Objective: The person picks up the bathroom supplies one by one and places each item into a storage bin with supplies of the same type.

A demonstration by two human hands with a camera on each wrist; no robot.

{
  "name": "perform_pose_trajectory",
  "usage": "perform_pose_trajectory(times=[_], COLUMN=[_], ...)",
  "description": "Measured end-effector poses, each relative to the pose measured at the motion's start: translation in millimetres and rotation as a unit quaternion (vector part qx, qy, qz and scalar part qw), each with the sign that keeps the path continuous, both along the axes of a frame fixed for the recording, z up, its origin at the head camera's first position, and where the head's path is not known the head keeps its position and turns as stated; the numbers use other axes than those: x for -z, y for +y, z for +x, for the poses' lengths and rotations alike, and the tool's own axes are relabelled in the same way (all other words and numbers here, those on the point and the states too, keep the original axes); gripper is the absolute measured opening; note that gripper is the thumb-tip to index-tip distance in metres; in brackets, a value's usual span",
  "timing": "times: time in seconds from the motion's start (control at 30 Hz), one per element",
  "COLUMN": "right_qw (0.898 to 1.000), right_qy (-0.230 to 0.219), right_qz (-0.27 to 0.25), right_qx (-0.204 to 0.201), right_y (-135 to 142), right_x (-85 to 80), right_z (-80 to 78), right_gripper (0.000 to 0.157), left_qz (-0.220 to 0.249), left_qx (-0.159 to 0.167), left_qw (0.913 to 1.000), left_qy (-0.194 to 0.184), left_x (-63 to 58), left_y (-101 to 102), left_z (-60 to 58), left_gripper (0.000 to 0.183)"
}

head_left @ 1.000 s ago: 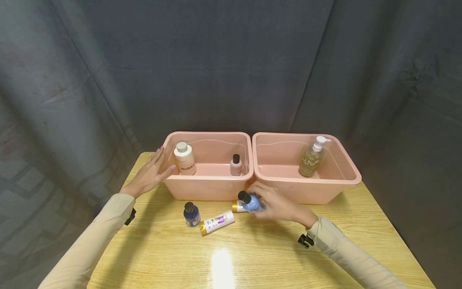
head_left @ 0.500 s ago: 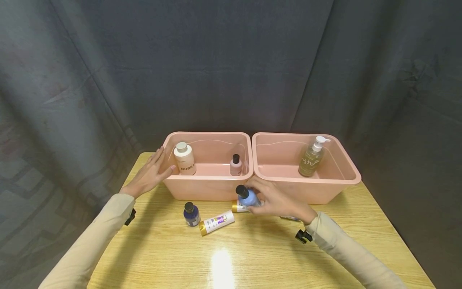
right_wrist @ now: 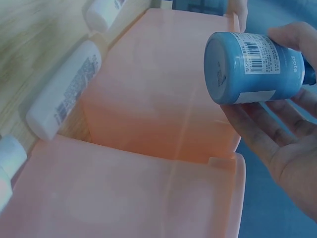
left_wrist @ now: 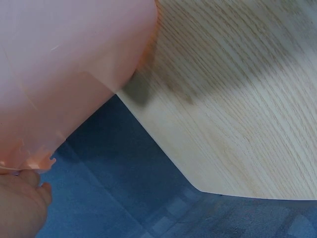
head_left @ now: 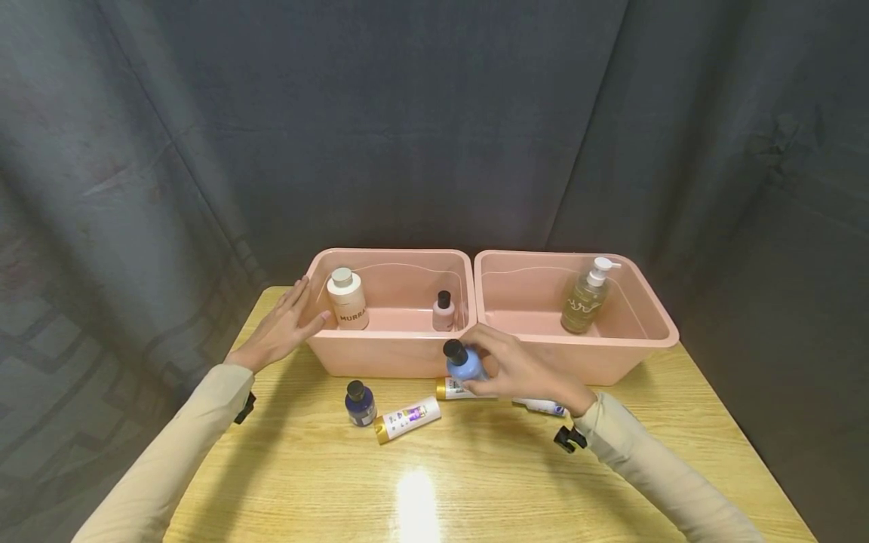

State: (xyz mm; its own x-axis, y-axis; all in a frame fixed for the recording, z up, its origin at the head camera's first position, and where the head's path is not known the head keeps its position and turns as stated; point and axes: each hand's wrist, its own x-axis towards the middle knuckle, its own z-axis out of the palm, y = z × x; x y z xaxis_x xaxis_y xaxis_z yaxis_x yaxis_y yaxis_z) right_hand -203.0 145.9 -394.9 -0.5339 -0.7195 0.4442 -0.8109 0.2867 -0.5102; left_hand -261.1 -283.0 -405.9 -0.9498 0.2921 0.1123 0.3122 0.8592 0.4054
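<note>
My right hand [head_left: 523, 369] grips a light blue bottle [head_left: 465, 368] with a black cap, held up in front of where the two pink bins meet. In the right wrist view the bottle [right_wrist: 257, 67] shows its base and a barcode label, thumb on one side and fingers on the other. My left hand [head_left: 280, 332] rests with extended fingers against the left end of the left bin [head_left: 387, 354]. In the left wrist view, that hand [left_wrist: 22, 206] touches the bin's rim. Inside this bin stand a white bottle [head_left: 348, 302] and a small pink bottle [head_left: 443, 313].
The right bin [head_left: 577, 354] holds a pump bottle [head_left: 584, 302]. On the wooden table [head_left: 326, 483] are a dark blue bottle [head_left: 360, 406], a white tube [head_left: 410, 417] with a gold cap, a second gold-capped tube [head_left: 456, 389] by the left bin, and another white tube [head_left: 541, 406] partly behind my right wrist.
My right hand has raised the light blue bottle and shifted it slightly left toward the left bin. A white tube under the right wrist has come into view. The left hand stays put.
</note>
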Motion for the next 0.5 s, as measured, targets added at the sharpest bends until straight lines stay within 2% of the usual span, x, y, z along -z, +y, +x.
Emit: perform_pose_trajectory(times=[0.17,0.5], right_qw=[1.000,0.999], right_qy=[0.018,0.014], right_qz=[-0.014,-0.039], right_qx=[-0.002,-0.014], right_y=[-2.0,-6.8], right_x=[-4.2,-11.7], right_z=[-1.8,-5.1], right_gripper=[0.053,0.057], left_qz=[0.000,-0.001], left_qx=[-0.004,-0.009], left_qw=[1.0000,0.9999], left_qy=[-0.004,-0.006], left_x=[0.0,-0.4], left_y=[0.5,1.1], left_z=[0.5,0.8], left_gripper=[0.090,0.089])
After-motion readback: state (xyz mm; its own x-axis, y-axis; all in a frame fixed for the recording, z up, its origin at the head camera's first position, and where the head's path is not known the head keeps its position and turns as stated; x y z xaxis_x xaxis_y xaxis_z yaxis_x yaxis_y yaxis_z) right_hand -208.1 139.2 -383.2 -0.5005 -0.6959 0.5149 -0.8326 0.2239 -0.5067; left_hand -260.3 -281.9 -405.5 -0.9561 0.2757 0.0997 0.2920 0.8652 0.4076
